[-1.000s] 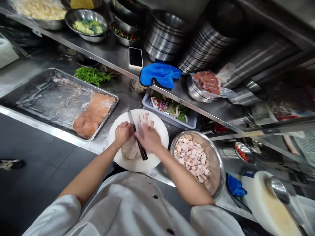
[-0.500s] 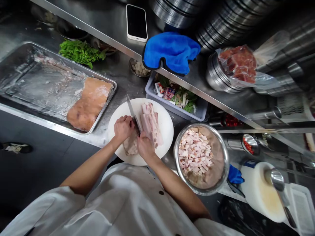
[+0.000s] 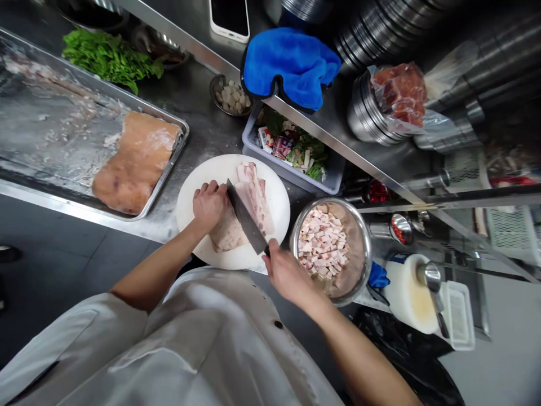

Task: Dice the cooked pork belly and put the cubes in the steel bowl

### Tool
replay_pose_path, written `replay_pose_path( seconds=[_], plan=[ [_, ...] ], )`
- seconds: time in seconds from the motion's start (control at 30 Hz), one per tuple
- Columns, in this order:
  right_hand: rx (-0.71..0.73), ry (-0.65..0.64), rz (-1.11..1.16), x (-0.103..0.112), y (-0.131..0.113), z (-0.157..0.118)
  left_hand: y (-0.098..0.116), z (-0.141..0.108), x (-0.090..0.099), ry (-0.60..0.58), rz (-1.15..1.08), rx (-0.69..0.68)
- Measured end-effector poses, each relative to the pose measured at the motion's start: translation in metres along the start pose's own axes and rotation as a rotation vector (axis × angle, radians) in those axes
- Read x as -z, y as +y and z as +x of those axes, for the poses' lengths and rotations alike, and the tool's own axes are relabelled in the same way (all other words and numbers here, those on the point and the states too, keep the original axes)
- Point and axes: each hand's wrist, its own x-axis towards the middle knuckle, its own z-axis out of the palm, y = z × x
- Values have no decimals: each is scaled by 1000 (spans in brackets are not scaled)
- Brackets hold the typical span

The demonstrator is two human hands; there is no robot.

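My right hand [image 3: 287, 270] is closed around the handle of a wide-bladed knife [image 3: 245, 219]. The blade lies slantwise over a round white cutting board [image 3: 192, 189], between a pale slab of meat [image 3: 228, 232] and several cut strips of meat [image 3: 256, 197]. On the slab's upper end rests my left hand [image 3: 210, 206], its fingers bent and pressed close together beside the blade's tip. Right of the board, a steel bowl [image 3: 361, 242] holds diced meat [image 3: 323, 242].
A metal tray [image 3: 169, 169] with a large skin-on piece of meat [image 3: 135, 160] stands left. Behind the board are a bin of scraps [image 3: 291, 169] and a small bowl [image 3: 217, 84]. A shelf edge [image 3: 338, 149] overhangs, bearing a blue cloth [image 3: 289, 67].
My right hand has moved right and down with the knife, and more of the blade shows. The view has shifted, so the tray and board sit further left and higher.
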Motion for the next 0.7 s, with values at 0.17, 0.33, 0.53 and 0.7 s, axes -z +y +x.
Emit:
replay_pose_path(
  seconds=[0.17, 0.33, 0.53, 0.7],
  plan=[
    [-87, -74, -40, -26, 6, -21, -5, -1, -9, 24, -33, 12],
    [-157, -31, -64, -61, 2, 27, -7, -1, -11, 32, -41, 5],
    [-152, -4, -39, -88, 0, 51, -7, 0, -10, 21, -48, 8],
    [-123, 14, 4, -92, -2, 62, -7, 1, -8, 20, -37, 10]
  ],
)
